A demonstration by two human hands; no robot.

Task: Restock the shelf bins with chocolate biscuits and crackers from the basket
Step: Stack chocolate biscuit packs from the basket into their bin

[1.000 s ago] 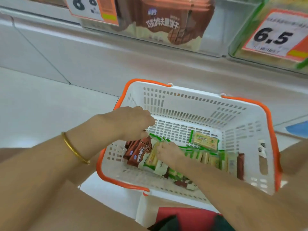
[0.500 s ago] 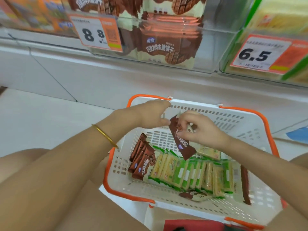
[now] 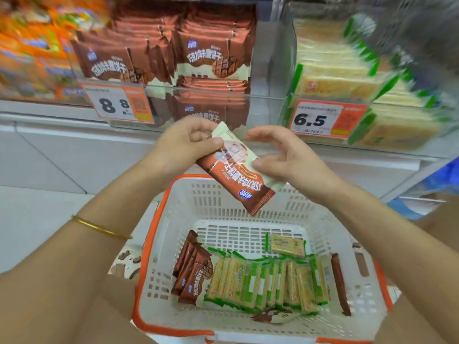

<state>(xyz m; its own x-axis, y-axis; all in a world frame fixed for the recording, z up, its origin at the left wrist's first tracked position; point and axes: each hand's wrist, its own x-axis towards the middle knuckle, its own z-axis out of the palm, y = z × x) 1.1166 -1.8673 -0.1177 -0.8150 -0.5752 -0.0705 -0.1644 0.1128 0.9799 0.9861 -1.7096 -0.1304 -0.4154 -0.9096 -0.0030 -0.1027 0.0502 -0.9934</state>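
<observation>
Centrally, above the basket, the left hand clamps its fingers on a chocolate biscuit packet; the right hand has its fingers apart, thumb touching the packet's edge.

Brown biscuit pack tilted above white basket; crackers inside.

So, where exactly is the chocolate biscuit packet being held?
Head view, centre: the left hand grips the packet above the basket, below the chocolate biscuit bin.
</observation>
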